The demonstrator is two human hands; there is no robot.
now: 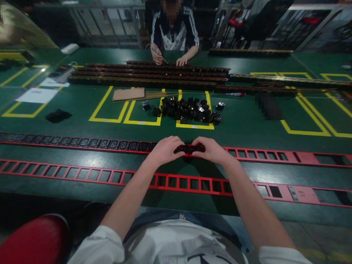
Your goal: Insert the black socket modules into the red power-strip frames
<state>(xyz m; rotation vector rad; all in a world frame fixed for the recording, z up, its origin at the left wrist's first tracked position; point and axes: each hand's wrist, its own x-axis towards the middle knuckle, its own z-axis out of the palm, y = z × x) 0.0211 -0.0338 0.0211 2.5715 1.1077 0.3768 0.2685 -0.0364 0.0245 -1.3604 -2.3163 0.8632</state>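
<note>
My left hand and my right hand meet over the upper red slotted strip. Between their fingertips are small black socket modules, gripped from either side at the strip. My fingers partly cover these modules, so how deep they sit in the slots cannot be seen. Left of my hands, a row of black power sockets fills the strip's openings. To the right, its openings show no sockets. A second red slotted strip lies nearer to my body, under my forearms.
Beyond my hands lies a pile of black modules. Behind it are a cardboard piece and long dark bars. A co-worker sits across the green table. White papers lie at left.
</note>
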